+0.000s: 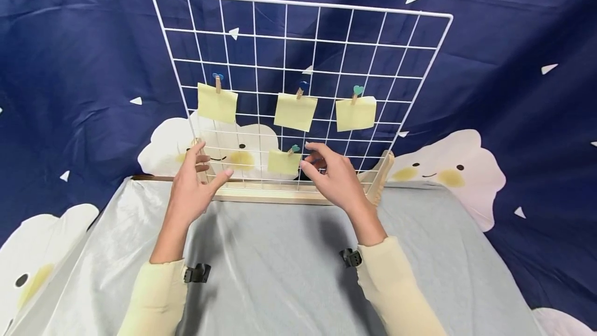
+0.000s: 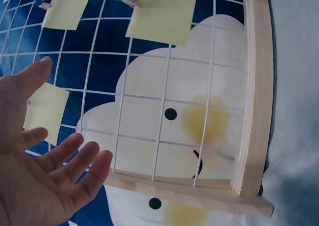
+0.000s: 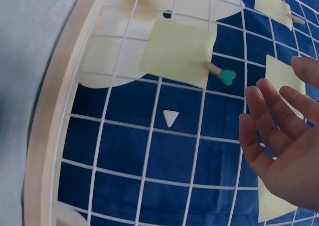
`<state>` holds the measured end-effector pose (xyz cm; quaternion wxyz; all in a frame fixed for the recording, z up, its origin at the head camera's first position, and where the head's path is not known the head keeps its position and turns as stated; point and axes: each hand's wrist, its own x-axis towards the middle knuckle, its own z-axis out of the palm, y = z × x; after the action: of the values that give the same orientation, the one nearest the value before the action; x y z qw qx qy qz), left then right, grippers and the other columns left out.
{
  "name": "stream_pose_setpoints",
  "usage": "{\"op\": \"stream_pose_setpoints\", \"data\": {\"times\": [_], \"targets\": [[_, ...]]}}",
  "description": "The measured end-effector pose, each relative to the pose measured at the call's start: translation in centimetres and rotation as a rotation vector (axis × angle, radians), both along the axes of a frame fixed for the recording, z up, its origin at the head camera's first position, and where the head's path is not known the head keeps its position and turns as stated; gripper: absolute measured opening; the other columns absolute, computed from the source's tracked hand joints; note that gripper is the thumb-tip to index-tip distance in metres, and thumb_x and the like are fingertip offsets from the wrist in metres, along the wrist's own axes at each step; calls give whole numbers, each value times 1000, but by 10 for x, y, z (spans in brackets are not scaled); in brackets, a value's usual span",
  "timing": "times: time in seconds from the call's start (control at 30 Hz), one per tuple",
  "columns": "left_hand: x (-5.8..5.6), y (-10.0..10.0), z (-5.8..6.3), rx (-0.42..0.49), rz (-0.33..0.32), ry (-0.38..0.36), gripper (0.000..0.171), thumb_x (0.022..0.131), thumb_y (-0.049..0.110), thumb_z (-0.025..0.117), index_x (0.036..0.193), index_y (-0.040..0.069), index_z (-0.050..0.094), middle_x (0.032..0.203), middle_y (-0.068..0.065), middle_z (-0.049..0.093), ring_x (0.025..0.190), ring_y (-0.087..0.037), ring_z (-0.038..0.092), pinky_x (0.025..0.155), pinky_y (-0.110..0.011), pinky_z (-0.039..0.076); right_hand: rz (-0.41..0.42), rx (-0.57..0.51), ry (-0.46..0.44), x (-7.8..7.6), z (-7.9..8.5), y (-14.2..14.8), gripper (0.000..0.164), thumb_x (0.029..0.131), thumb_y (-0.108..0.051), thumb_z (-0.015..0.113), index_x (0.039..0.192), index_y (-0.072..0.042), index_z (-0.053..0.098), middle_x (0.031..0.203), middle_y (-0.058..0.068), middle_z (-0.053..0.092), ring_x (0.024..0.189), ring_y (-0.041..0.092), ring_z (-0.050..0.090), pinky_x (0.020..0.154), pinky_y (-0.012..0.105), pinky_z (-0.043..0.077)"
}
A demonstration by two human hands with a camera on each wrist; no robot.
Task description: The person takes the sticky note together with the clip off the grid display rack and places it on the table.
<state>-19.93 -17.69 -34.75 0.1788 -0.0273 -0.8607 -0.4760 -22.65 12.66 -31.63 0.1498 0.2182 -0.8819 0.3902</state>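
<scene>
Upright on the table stands a white wire grid (image 1: 302, 2). Four-sided yellow sticky notes hang on it: a left one (image 1: 216, 105), a middle one (image 1: 295, 113) and a right one (image 1: 356, 114), each under a small wooden clothespin with a blue or green heart. Lower down hangs another sticky note (image 1: 283, 162), its clothespin (image 3: 213, 70) topped by a green heart (image 3: 228, 77). My right hand (image 1: 333, 175) hovers just right of this lower note, fingers loosely bent and holding nothing. Near the grid's lower left corner, my left hand (image 1: 192, 185) is spread and holds nothing.
A wooden base (image 1: 272, 197) carries the grid, with a wooden side support (image 1: 382, 175) at the right. Grey cloth (image 1: 270, 258) covers the table. Behind hangs a dark blue curtain (image 1: 489, 82) printed with clouds and white triangles. Each sleeve cuff bears a small black camera (image 1: 197, 274).
</scene>
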Motion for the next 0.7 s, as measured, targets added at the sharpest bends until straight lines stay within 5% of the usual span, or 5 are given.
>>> {"op": "stream_pose_setpoints", "data": {"times": [0.5, 0.7], "targets": [[-11, 2, 3, 266, -25, -39, 94, 86, 41, 81, 160, 21, 25, 143, -14, 52, 127, -31, 54, 97, -51, 48, 29, -51, 16, -8, 8, -17, 39, 97, -26, 70, 132, -11, 64, 103, 3, 73, 85, 18, 69, 75, 39, 54], [-15, 2, 5, 309, -25, -37, 95, 86, 39, 82, 160, 22, 24, 144, -12, 52, 126, -29, 55, 94, -44, 49, 36, -10, 55, -14, 15, -17, 38, 96, -22, 72, 130, -8, 64, 99, 3, 72, 82, 19, 68, 70, 37, 53]]}}
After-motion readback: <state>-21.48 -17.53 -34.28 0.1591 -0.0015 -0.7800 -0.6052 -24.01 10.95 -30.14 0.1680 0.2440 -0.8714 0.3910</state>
